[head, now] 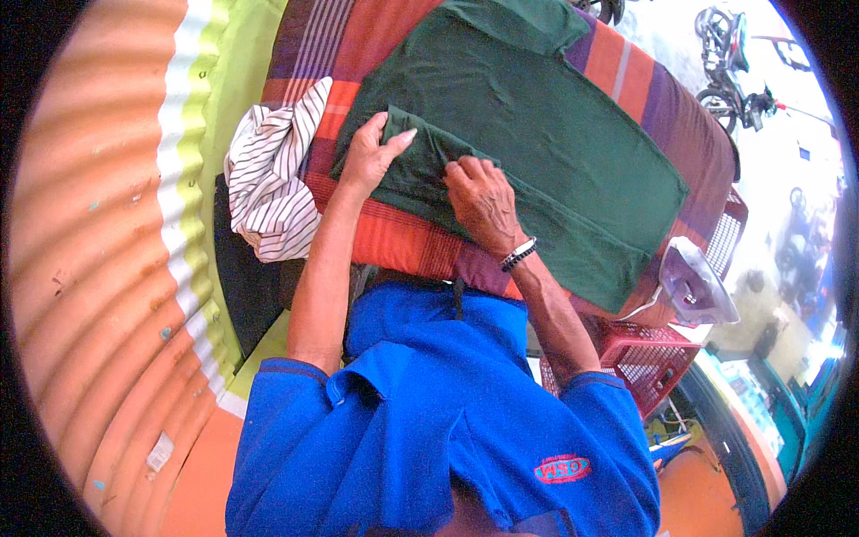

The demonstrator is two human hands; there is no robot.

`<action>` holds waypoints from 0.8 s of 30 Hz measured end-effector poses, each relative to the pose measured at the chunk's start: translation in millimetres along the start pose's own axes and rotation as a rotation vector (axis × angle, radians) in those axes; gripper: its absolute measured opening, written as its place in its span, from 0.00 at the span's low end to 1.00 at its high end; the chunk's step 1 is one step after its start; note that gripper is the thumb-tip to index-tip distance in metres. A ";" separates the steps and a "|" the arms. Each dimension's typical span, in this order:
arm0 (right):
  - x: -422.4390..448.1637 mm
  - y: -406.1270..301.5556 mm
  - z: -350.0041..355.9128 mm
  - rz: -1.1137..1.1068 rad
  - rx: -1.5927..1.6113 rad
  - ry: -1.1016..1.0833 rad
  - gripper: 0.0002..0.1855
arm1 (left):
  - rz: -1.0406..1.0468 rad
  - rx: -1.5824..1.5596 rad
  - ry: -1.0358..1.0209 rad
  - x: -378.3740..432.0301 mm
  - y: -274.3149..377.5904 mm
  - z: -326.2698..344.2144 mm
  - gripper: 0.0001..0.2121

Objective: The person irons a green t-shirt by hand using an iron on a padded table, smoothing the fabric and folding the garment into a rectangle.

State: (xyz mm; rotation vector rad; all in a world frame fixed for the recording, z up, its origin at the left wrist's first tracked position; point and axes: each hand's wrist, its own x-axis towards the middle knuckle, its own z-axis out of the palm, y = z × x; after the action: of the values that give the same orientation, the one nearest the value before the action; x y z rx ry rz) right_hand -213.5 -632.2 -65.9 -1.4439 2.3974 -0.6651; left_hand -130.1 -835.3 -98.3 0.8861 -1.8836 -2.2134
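A dark green cloth garment [570, 154] lies spread over a table covered with a striped orange and purple cloth [402, 235]. My left hand [372, 151] is at the garment's near left part, with a raised edge of green fabric between its thumb and fingers. To the right, my right hand [483, 201] rests on the garment with curled fingers, pinching the same folded strip. The strip runs on to the right as a long ridge. An electric iron [694, 285] stands at the table's right end, with its white cord beside the garment's corner.
A crumpled striped white cloth [275, 181] lies at the table's left edge. Red plastic crates [651, 359] sit below the right end. An orange corrugated wall [100, 268] rises at the left. Motorcycles [721, 74] are parked beyond the table at the upper right.
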 end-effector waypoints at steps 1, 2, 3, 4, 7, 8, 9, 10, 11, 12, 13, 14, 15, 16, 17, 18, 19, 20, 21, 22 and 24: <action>1.4 3.2 1.8 0.025 -0.090 0.093 0.11 | 0.103 0.102 -0.010 -1.4 -0.4 0.6 0.10; -0.4 9.2 8.3 0.090 -0.108 0.062 0.11 | 0.104 0.102 -0.011 -3.3 -2.0 -0.7 0.10; 0.3 11.3 8.7 0.090 -0.108 0.063 0.11 | 0.105 0.142 0.041 -5.2 -4.0 -4.6 0.11; 0.6 13.1 9.1 0.079 -0.075 0.113 0.10 | 0.107 0.182 0.094 -6.3 -5.7 -9.1 0.11; 4.4 12.7 10.0 0.085 -0.056 0.125 0.13 | -0.036 0.162 0.060 -7.4 -3.7 -18.5 0.11; 6.4 9.1 11.9 0.114 -0.114 0.103 0.16 | -0.106 0.284 0.038 -6.0 -2.6 -19.0 0.10; 9.4 4.2 13.6 0.140 -0.169 0.081 0.19 | -0.105 0.287 0.040 -6.7 -2.9 -16.5 0.10; 11.2 0.7 17.5 0.110 -0.165 0.083 0.23 | -0.055 0.209 0.029 -8.1 -3.8 -11.7 0.09; 14.2 -2.2 19.4 0.108 -0.162 0.084 0.23 | -0.005 0.133 0.017 -9.2 -5.1 -9.4 0.08; 16.9 -4.5 20.8 0.068 -0.163 0.158 0.18 | 0.059 0.151 0.063 -7.9 -11.9 -8.2 0.07; 18.8 -5.3 21.8 0.028 -0.163 0.233 0.14 | 0.056 0.150 0.064 -11.2 -17.4 -12.7 0.07; 17.3 -2.0 23.1 0.022 -0.156 0.216 0.17 | 0.000 0.212 0.120 -16.9 -21.8 -20.5 0.07; 16.8 0.8 22.3 0.022 -0.156 0.214 0.17 | -0.056 0.271 0.174 -20.6 -22.2 -27.4 0.07; 16.3 3.2 21.7 0.010 -0.138 0.196 0.18 | -0.082 0.372 0.117 -21.5 -22.4 -33.5 0.07; 16.2 5.5 21.2 -0.002 -0.119 0.178 0.19 | -0.084 0.371 0.118 -21.8 -24.7 -34.2 0.07; 15.1 11.2 24.0 0.023 -0.111 0.140 0.24 | -0.115 0.382 0.073 -20.9 -6.5 -24.8 0.07; 15.8 10.8 24.8 0.022 -0.111 0.142 0.24 | -0.145 0.395 0.037 -23.6 6.2 -20.2 0.07; 16.5 10.1 25.8 0.039 -0.119 0.149 0.24 | -0.143 0.396 0.038 -28.3 6.9 -20.2 0.07; 17.0 9.2 27.0 0.055 -0.127 0.155 0.24 | -0.124 0.411 0.028 -34.2 5.6 -21.4 0.07; 16.4 9.2 27.5 0.052 -0.127 0.155 0.24 | -0.104 0.427 0.018 -37.0 4.4 -23.6 0.07; 13.8 9.4 27.1 0.005 -0.123 0.190 0.23 | -0.215 0.477 0.047 -38.3 5.0 -39.1 0.05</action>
State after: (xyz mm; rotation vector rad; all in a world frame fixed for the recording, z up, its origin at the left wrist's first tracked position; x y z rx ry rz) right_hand -215.0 -647.4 -93.9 -1.4819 2.6283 -0.6931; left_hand -80.8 -853.8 -82.4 1.2477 -2.4445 -1.8423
